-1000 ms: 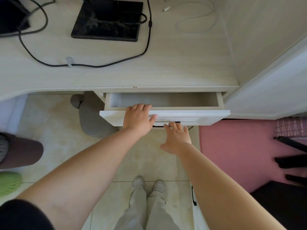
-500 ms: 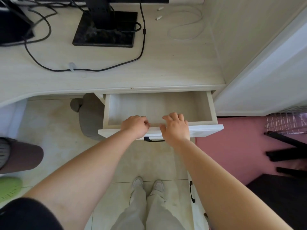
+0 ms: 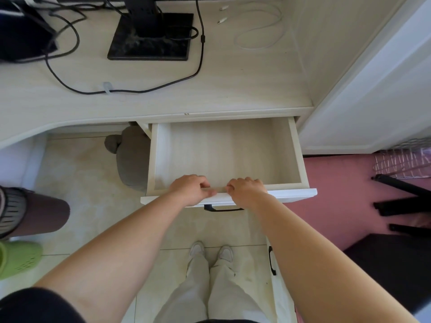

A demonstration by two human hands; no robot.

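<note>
A pale wooden drawer (image 3: 300,157) stands pulled far out from under the desk (image 3: 163,103), and its inside looks bare. My left hand (image 3: 190,190) and my right hand (image 3: 247,191) sit side by side on the drawer's front edge, fingers curled over the top of the front panel. A black handle (image 3: 221,209) shows just below the hands on the white drawer front.
On the desk stand a black monitor base (image 3: 149,43), black cables (image 3: 130,90) and a white cable (image 3: 258,31). A grey stool (image 3: 130,164) sits under the desk left of the drawer. A pink mat (image 3: 338,194), black frame legs (image 3: 401,201) and a white cabinet (image 3: 373,101) lie to the right.
The drawer has slid out toward me from barely open to nearly full length. My right hand moved up from the handle to the front edge beside my left hand.
</note>
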